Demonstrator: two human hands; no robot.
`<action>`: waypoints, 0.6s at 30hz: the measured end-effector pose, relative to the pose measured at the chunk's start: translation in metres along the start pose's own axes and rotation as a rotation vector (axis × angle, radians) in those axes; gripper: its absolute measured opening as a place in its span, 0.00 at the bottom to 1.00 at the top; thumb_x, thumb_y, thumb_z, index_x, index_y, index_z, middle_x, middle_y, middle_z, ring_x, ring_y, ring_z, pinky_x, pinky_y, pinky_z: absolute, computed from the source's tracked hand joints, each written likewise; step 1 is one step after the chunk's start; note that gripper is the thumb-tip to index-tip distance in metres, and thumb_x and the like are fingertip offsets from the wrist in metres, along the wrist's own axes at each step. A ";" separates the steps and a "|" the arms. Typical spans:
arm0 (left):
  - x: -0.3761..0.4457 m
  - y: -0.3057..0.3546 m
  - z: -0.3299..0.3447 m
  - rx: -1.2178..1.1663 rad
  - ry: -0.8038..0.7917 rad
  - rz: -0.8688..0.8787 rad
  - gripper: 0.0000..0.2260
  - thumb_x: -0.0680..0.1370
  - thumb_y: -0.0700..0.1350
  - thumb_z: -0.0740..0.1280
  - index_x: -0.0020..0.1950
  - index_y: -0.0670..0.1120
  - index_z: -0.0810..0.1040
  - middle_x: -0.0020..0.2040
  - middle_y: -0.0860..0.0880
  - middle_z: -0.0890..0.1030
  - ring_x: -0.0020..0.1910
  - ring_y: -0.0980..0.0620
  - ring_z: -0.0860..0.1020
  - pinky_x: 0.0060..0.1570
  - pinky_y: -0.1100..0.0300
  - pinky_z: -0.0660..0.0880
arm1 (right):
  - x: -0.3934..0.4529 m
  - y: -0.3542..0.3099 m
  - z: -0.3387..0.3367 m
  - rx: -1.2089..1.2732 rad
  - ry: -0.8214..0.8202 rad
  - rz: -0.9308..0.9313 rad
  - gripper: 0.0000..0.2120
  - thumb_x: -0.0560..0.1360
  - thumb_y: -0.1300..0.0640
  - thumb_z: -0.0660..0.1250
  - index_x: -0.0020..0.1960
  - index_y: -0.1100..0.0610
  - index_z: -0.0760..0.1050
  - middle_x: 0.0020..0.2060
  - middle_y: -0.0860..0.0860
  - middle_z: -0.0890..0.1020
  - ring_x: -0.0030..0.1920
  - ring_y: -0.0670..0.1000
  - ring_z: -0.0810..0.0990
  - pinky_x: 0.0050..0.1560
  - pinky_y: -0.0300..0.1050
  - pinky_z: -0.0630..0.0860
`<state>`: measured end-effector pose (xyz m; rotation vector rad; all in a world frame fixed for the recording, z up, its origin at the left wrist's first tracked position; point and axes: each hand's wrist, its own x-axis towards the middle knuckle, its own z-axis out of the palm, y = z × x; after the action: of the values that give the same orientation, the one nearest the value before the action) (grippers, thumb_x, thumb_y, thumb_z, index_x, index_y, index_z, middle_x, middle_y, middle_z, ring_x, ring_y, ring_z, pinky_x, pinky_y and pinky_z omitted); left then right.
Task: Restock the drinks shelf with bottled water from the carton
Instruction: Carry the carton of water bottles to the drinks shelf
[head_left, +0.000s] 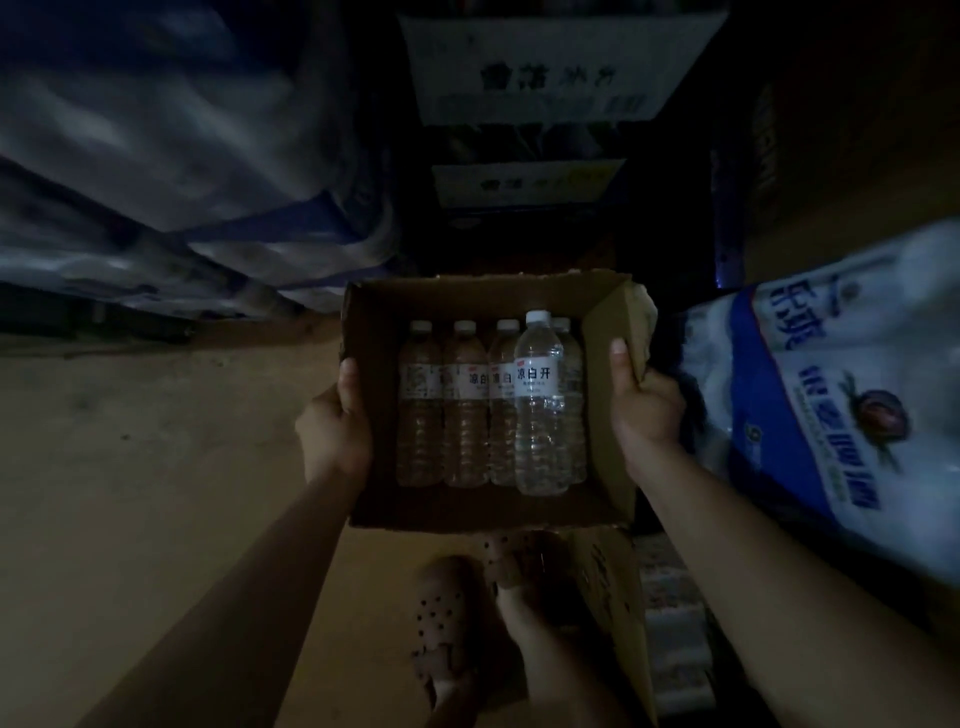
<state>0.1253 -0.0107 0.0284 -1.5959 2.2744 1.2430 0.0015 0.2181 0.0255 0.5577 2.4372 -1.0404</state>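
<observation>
- Gripping the open carton (363, 332) by opposite walls: left hand (335, 421), right hand (644, 402), thumbs hooked inside.
- Five water bottles (540, 405) lie lengthwise, caps toward the far wall.

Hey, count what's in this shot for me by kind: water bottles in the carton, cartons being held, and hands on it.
Water bottles lying in the carton: 5, one resting on top of the others
Open cardboard carton: 1
Hands holding its sides: 2, left hand and right hand
Total: 8
</observation>
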 end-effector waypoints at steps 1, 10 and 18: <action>-0.008 0.002 -0.011 0.003 0.009 -0.006 0.28 0.81 0.61 0.49 0.45 0.40 0.77 0.42 0.40 0.79 0.43 0.42 0.77 0.47 0.50 0.75 | -0.010 -0.009 -0.008 -0.024 -0.006 -0.022 0.23 0.79 0.40 0.57 0.33 0.54 0.71 0.29 0.48 0.73 0.36 0.52 0.76 0.38 0.42 0.68; -0.086 0.047 -0.123 -0.132 0.121 -0.058 0.33 0.79 0.64 0.50 0.44 0.34 0.76 0.41 0.36 0.80 0.41 0.38 0.79 0.45 0.42 0.77 | -0.095 -0.105 -0.082 -0.139 -0.034 -0.221 0.24 0.78 0.38 0.57 0.31 0.53 0.69 0.28 0.49 0.73 0.31 0.49 0.73 0.31 0.42 0.64; -0.181 0.089 -0.251 -0.186 0.238 -0.078 0.28 0.81 0.61 0.51 0.30 0.42 0.67 0.29 0.44 0.72 0.28 0.46 0.71 0.29 0.56 0.65 | -0.203 -0.198 -0.153 -0.235 -0.095 -0.453 0.25 0.79 0.40 0.57 0.30 0.55 0.68 0.26 0.51 0.71 0.29 0.52 0.72 0.28 0.44 0.64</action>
<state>0.2215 -0.0320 0.3349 -1.9751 2.2572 1.3451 0.0322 0.1666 0.3420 -0.1271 2.6106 -0.8952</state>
